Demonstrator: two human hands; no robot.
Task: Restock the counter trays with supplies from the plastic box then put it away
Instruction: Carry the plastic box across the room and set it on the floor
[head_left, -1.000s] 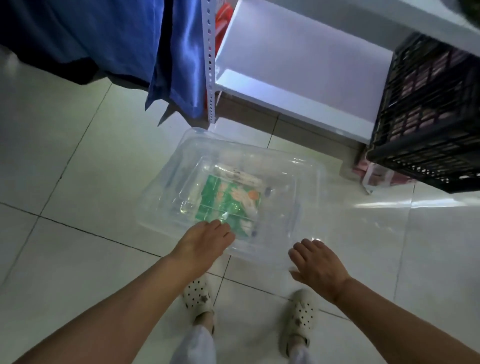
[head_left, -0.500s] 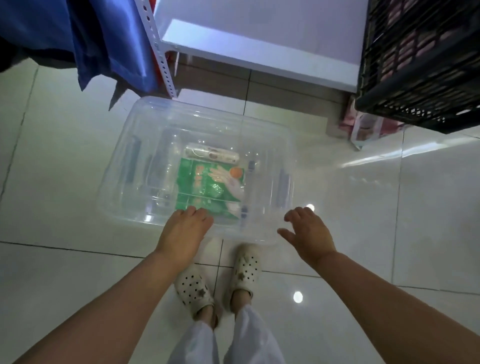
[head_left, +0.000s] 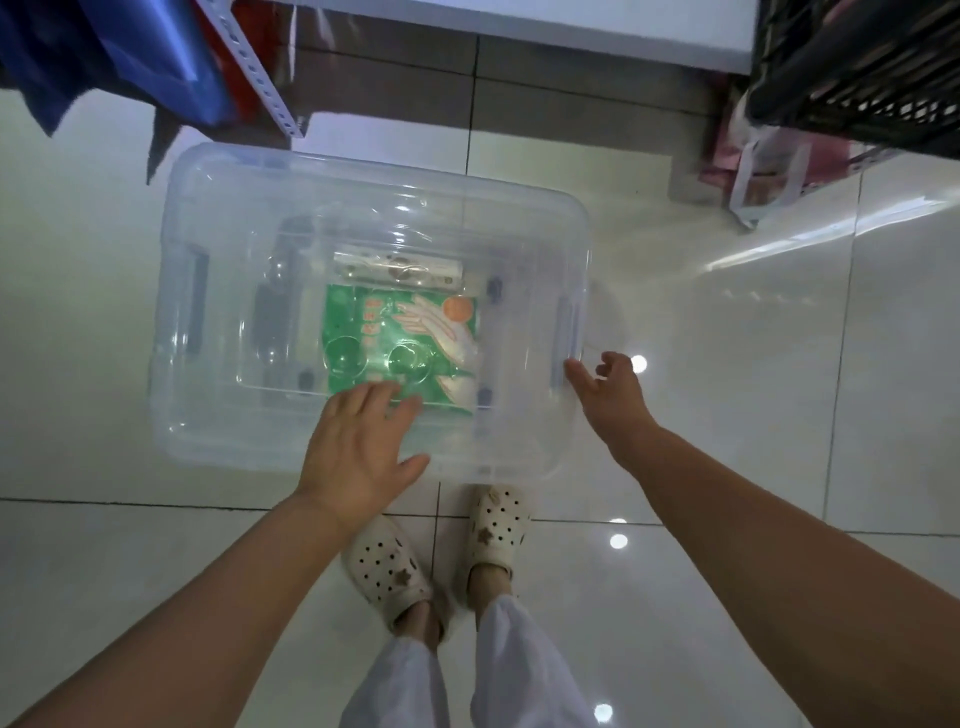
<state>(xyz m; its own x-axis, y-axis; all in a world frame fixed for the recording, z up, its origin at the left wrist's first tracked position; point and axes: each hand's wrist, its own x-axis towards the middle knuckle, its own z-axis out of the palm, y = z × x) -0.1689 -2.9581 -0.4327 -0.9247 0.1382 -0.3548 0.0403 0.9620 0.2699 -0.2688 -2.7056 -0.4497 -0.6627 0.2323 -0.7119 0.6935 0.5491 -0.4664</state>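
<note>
Head view: plastic box (head_left: 208, 431) on floor (head_left: 104, 571), lid (head_left: 415, 218) on. Flat left grip (head_left: 363, 447) on lid, fingers apart; loose right grip (head_left: 608, 395), apart, beside right-end latch (head_left: 569, 332), holding nothing. Suggest unclipping both end latches evenly before lifting.

Left hand: the left hand (head_left: 358, 457) slid forward from the near rim of the plastic box (head_left: 234, 426) onto its lid, with the fingers spread flat.
Right hand: the right hand (head_left: 610, 395) swung from the floor side of the near corner up to the box's right end, fingers loosely curled, one fingertip at the bluish latch (head_left: 567, 332).
Shoes: the pale shoes (head_left: 387, 564) drew up just beside the box's near edge.
Shelf: the white shelf (head_left: 597, 31) slipped to the top of the view as the head tipped down.
</note>
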